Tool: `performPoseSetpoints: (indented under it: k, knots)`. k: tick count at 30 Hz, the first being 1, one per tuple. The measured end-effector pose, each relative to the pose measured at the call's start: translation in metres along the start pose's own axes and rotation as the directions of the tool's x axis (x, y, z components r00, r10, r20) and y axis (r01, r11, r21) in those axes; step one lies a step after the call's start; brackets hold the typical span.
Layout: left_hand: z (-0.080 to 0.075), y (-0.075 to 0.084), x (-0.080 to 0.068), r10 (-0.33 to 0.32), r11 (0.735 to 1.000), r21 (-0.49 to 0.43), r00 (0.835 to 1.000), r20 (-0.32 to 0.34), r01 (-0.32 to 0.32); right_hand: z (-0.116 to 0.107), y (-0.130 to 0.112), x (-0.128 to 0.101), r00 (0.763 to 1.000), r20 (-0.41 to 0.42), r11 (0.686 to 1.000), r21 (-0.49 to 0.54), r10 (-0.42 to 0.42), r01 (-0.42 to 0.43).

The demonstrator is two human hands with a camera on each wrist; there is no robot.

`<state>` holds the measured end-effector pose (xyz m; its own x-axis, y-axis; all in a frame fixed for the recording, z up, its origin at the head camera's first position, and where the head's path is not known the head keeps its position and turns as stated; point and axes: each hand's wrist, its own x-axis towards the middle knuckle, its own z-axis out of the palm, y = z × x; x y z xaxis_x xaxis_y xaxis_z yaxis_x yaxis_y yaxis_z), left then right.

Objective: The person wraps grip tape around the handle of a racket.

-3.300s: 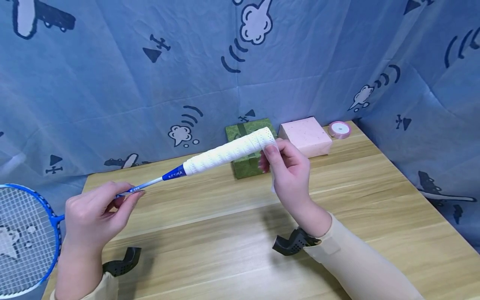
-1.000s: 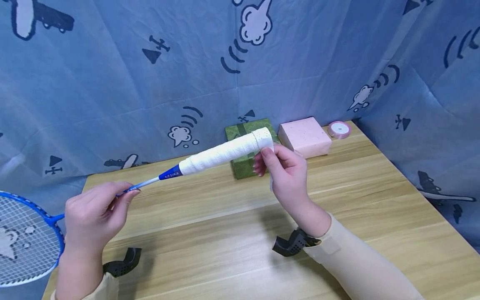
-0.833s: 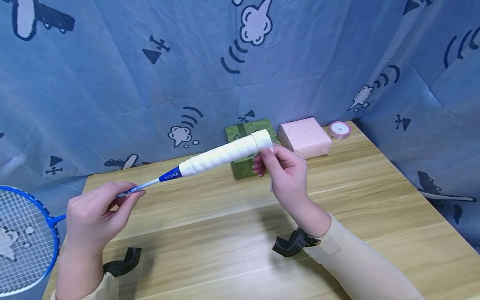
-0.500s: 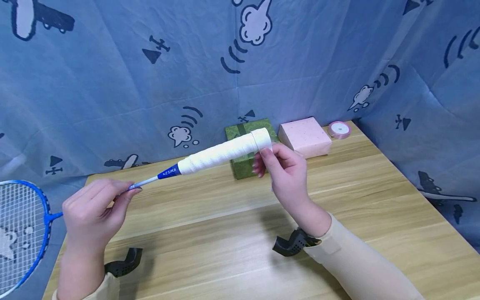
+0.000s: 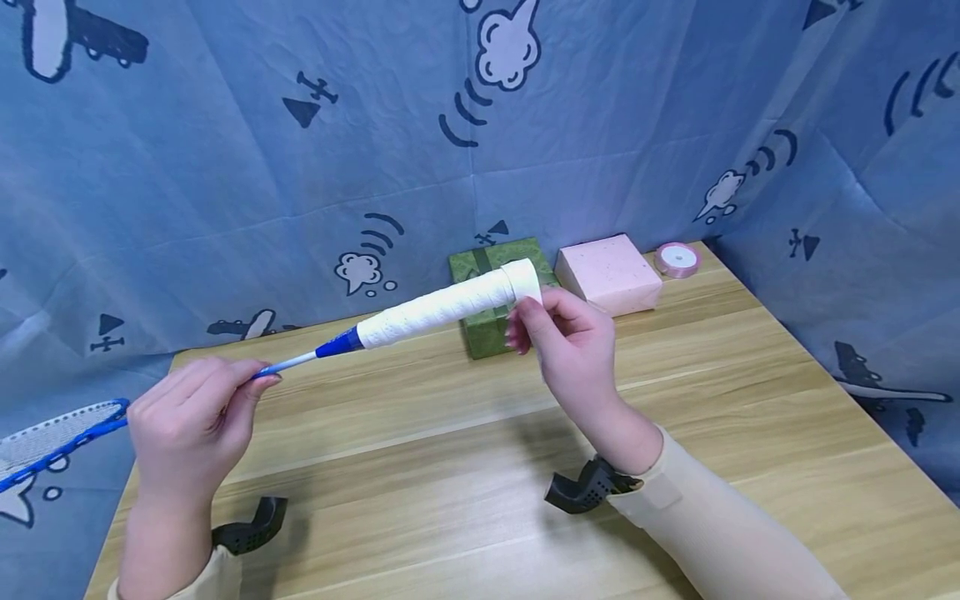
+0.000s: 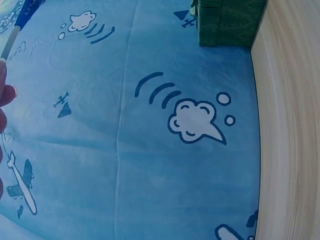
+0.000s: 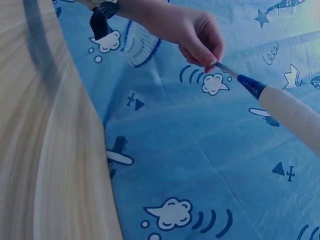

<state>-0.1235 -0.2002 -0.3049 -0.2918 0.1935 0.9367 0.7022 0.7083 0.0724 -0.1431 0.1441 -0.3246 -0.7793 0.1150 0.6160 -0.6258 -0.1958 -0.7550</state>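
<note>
A blue-and-white badminton racket (image 5: 292, 363) is held up slantwise over the table, its handle wrapped in white grip tape (image 5: 442, 310). My left hand (image 5: 187, 408) pinches the shaft between thumb and fingers; the strung head (image 5: 56, 437), seen nearly edge-on, reaches out past the left edge. At the butt end, my right hand (image 5: 573, 337) pinches the tape between thumb and forefinger, the other fingers loosely curled. In the right wrist view the left hand (image 7: 200, 37) grips the shaft just beyond the blue cone (image 7: 250, 85). Only fingertips (image 6: 7, 95) show in the left wrist view.
On the wooden table (image 5: 420, 492), a green box (image 5: 491, 333) with a ribbon stands at the back behind the handle. Beside it are a pink box (image 5: 611, 271) and a pink-and-white ribbon spool (image 5: 678, 259). A blue patterned curtain (image 5: 225, 150) hangs behind.
The racket has rolled about its shaft between my left fingers: its head turned from facing the camera to nearly edge-on, and the cone's lettering turned away. My right hand barely moved.
</note>
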Motion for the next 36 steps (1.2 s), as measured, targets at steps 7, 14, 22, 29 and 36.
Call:
performPoseSetpoints:
  k: [7, 14, 22, 29, 36]
  knots:
    - [-0.003, 0.002, 0.005, 0.009, 0.996, -0.090, 1.000, 0.028, -0.007, 0.000, 0.000, 0.000, 0.999, 0.031, 1.000, 0.007, -0.027, 0.027]
    - [-0.005, -0.001, 0.005, -0.003, 0.994, -0.106, 0.997, 0.075, 0.011, 0.001, 0.000, 0.000, 0.999, 0.045, 1.000, 0.000, -0.023, 0.023]
    - [-0.003, -0.010, 0.001, 0.009, 0.995, -0.096, 0.998, 0.059, -0.004, 0.002, 0.002, 0.002, 0.999, 0.033, 1.000, -0.015, -0.025, 0.025]
    - [-0.002, -0.009, 0.003, 0.015, 0.995, -0.102, 1.000, 0.023, -0.013, 0.003, 0.001, 0.003, 1.000, 0.028, 0.999, -0.036, -0.011, 0.012]
    - [-0.004, -0.006, 0.008, 0.022, 0.994, -0.106, 0.998, 0.055, -0.016, 0.003, 0.002, 0.003, 1.000, 0.018, 0.999, -0.028, -0.019, 0.020]
